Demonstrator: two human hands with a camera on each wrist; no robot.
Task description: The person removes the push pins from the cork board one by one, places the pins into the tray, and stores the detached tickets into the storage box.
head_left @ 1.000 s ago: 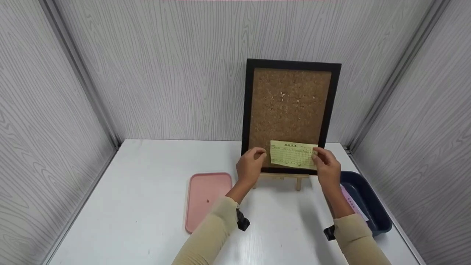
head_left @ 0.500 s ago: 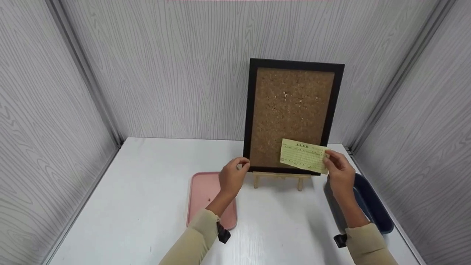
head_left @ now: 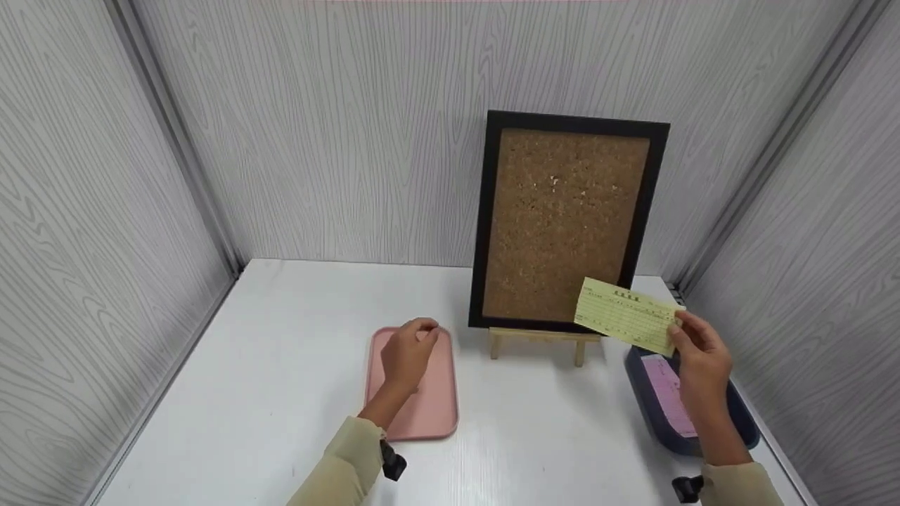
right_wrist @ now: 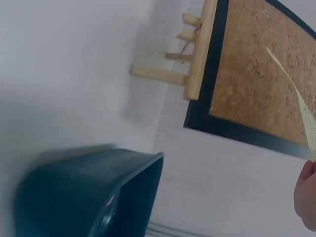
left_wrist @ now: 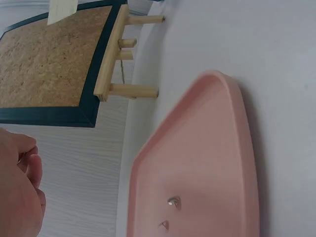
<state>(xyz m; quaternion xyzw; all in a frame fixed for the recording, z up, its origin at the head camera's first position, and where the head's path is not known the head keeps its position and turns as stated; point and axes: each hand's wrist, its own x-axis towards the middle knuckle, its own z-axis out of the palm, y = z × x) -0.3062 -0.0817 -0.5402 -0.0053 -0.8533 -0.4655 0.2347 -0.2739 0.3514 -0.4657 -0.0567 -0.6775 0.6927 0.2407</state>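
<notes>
My right hand (head_left: 703, 362) pinches the right end of a yellow printed paper slip (head_left: 624, 313). The slip tilts down to the right and overlaps the lower right corner of the cork board (head_left: 566, 232). In the head view my left hand (head_left: 408, 355) is over the pink tray (head_left: 429, 414), thumb and finger pressed together. A small metallic bit, seemingly a thumbtack (left_wrist: 20, 157), shows between those fingertips in the left wrist view. Metal thumbtacks (left_wrist: 173, 201) lie in the tray. The dark blue tub (head_left: 650, 418) stands below my right hand, holding a pink paper slip (head_left: 668, 393).
The black-framed board leans on a small wooden easel (head_left: 545, 334) near the back wall (head_left: 337, 140). Side walls (head_left: 77, 281) enclose the white table (head_left: 281, 365) on the left and right. The tub stands close to the right wall.
My left hand has left the board and moved left and down over the pink tray. My right hand has carried the yellow slip right and down, away from the board's face.
</notes>
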